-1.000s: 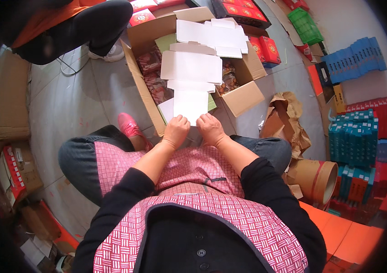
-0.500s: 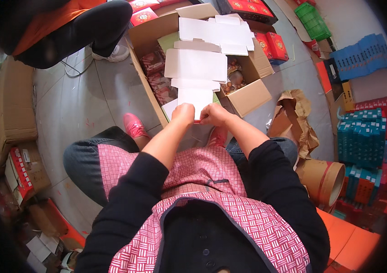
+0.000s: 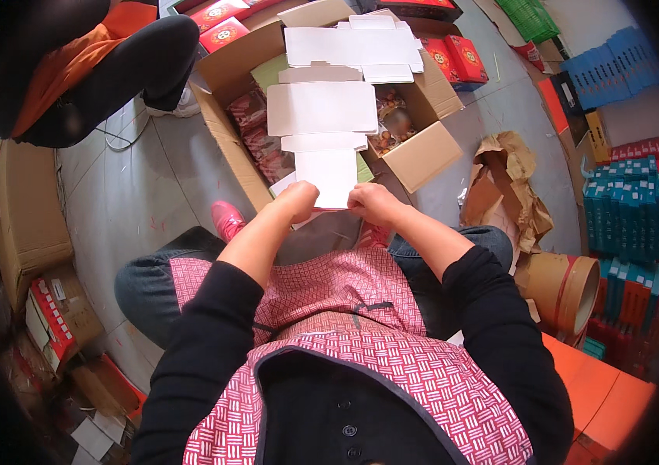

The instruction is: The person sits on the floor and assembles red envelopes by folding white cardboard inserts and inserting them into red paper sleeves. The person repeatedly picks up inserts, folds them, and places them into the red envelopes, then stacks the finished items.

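A white flat box blank (image 3: 320, 108) with creased panels and side flaps stretches away from me over an open cardboard carton (image 3: 228, 151). My left hand (image 3: 298, 200) is closed on the left corner of its nearest panel. My right hand (image 3: 376, 204) pinches the right corner of that same panel. Thumbs and fingertips are partly hidden, and a thin red edge shows between the hands. Beyond lies another white flat panel with flaps (image 3: 352, 48), perhaps a second blank. Inside the carton are reddish packets (image 3: 271, 159) on the left and a clear bag of brown round pieces (image 3: 394, 124) on the right.
Red boxes (image 3: 465, 58) stand behind the carton. Crumpled brown paper (image 3: 511, 182) and a cardboard tube (image 3: 558, 287) lie to my right, near stacked teal boxes (image 3: 624, 205). A person's dark-trousered leg (image 3: 128, 74) is at far left. Cardboard boxes (image 3: 27, 209) line the left side.
My hands have moved slightly apart along the blank's near edge, keeping hold of it. The view has shifted a little. The other person's leg appears farther left.
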Demonstrator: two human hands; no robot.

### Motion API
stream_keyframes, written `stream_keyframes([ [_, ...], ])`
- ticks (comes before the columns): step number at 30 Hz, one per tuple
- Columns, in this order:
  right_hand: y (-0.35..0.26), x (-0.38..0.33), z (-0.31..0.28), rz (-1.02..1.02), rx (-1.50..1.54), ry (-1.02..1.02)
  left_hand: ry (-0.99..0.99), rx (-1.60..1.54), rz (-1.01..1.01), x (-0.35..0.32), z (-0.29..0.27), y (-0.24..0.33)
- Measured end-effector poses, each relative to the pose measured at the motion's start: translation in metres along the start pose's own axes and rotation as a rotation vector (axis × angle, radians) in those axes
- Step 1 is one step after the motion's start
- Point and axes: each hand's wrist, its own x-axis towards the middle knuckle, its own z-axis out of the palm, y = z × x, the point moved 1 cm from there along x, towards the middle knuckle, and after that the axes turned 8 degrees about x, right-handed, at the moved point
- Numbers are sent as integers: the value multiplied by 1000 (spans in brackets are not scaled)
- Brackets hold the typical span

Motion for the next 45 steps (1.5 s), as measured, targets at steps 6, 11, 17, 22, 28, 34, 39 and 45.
stream_keyframes([
  [6,7,13,-10,300,207,-152,14,-26,131,16,2,-13],
  [11,11,13,-11,307,270,-197,187,-201,37,2,22,-15],
  [17,21,1,-8,309,420,-167,415,-683,-265,-31,44,-8],
  [22,12,1,-17,336,522,-127,307,-1280,-222,-29,25,1],
  [28,-8,-25,21,719,1107,348,420,-1395,-250,-20,33,6],
  [34,-9,-19,56,621,1508,800,377,-1601,-289,-9,41,10],
  [39,-9,-17,61,669,1521,845,441,-1684,-359,-7,42,18],
  [45,0,-10,73,602,1451,935,458,-1709,-278,1,50,17],
])
